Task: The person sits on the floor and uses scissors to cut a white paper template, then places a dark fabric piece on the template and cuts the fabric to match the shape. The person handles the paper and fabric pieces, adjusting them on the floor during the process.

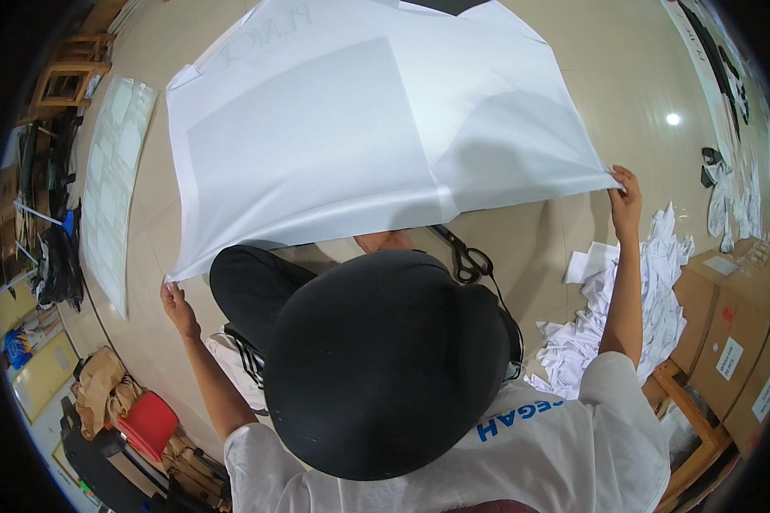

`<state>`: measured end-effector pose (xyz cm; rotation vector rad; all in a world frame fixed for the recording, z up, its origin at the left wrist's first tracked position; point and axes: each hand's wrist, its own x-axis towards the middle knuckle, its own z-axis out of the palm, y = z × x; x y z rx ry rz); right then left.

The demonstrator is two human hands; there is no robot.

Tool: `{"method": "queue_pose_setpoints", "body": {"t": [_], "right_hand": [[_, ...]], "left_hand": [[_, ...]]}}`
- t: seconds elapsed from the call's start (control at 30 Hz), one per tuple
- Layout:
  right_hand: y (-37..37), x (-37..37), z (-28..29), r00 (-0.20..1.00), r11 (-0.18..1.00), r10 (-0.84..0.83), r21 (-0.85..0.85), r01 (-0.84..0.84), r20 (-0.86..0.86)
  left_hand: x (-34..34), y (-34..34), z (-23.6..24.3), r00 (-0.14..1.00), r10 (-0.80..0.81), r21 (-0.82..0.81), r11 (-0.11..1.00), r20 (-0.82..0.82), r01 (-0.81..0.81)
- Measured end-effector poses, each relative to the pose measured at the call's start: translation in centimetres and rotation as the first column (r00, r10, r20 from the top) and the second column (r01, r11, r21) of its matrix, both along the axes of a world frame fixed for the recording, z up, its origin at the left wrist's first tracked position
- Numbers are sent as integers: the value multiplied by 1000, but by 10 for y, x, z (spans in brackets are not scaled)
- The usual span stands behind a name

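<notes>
At the left of the frame, the fingers of your left hand [180, 309] pinch a corner of the white cloth [316, 145], which fills the upper middle; a slipping grip could slacken its near edge. At centre, that edge runs close to your knee [252, 282] and foot [385, 241], so pulling back might snag it. The black scissors [468, 261] could catch it if it drops. At right, your right hand's [625, 201] fingers pinch the opposite corner. Floor [530, 244] separates the cloth from the pale panel [114, 192] at left and white scraps [607, 299] at lower right.
</notes>
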<state>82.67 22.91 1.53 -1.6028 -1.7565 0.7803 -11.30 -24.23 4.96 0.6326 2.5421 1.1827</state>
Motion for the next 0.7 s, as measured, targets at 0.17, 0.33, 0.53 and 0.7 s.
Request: {"method": "queue_pose_setpoints", "body": {"t": [0.17, 0.33, 0.53, 0.7], "right_hand": [[-7, -3, 27, 970, 988, -140, -97, 123, -200], [51, -32, 26, 921, 988, -149, -100, 121, -359], [165, -81, -19, 977, 980, -196, -42, 193, -83], [218, -138, -52, 979, 980, -198, 29, 197, 44]], "left_hand": [[12, 22, 36, 993, -27, 103, 994, -111, 38], [-31, 60, 45, 985, -32, 92, 995, -170, 48], [-77, 169, 4, 971, -65, 42, 996, -232, 76], [-130, 216, -22, 964, -98, -92, 993, -248, 77]]}}
